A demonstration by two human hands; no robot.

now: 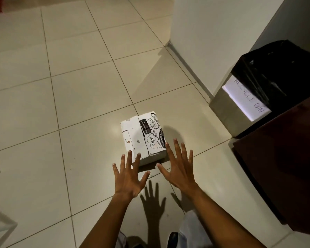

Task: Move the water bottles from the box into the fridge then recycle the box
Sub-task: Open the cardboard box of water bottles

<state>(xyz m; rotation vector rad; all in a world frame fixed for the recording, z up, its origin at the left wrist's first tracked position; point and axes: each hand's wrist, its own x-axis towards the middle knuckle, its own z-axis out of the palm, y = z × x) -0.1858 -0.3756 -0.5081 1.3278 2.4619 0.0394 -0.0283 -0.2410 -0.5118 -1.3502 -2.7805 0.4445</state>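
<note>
- My left hand point(128, 178) is held out palm down above the floor point(79, 104), its fingers straight and spread apart, holding nothing.
- My right hand point(179, 169) is held out the same way, fingers splayed, holding nothing.
- The box point(142, 136) sits on the floor just beyond my fingertips, its flaps closed, white with black doodles.
- The recycle bin point(243, 104), lined with a black bag, stands well apart from the box against the wall point(213, 33), beside a dark cabinet point(284, 167).
</note>
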